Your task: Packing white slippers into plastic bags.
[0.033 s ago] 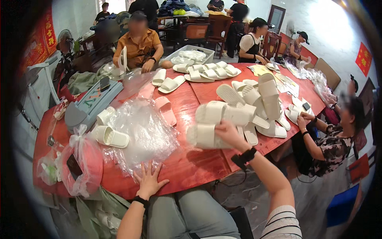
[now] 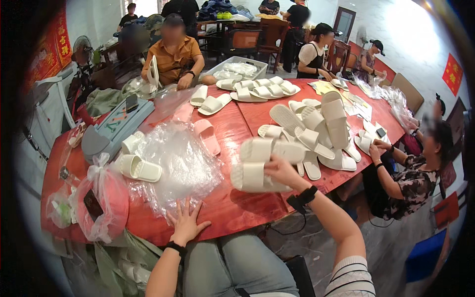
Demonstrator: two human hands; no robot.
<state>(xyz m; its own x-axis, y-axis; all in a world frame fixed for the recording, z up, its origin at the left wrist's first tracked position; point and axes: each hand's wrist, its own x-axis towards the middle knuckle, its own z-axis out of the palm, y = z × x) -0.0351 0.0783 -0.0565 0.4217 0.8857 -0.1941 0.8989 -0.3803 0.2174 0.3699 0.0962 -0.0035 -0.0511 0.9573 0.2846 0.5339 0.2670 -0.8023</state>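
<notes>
1. Around the red table [image 2: 247, 208] sit other people; one opposite in an orange shirt [image 2: 173, 54] handles a white slipper, and a person on the right [image 2: 415, 173] rests hands at the table edge.
2. Crowding the tabletop are a pile of white slippers [image 2: 321, 128], a pink slipper [image 2: 207, 136], a grey tray [image 2: 116, 126] and a pink bag [image 2: 106, 203].
3. Clear plastic bags [image 2: 173, 158] lie spread just ahead of the left hand [image 2: 185, 222], which presses flat, fingers splayed, at the table's near edge.
4. Raised above the table, the right hand [image 2: 282, 171] grips a pair of white slippers [image 2: 262, 163], well apart from the left hand.
</notes>
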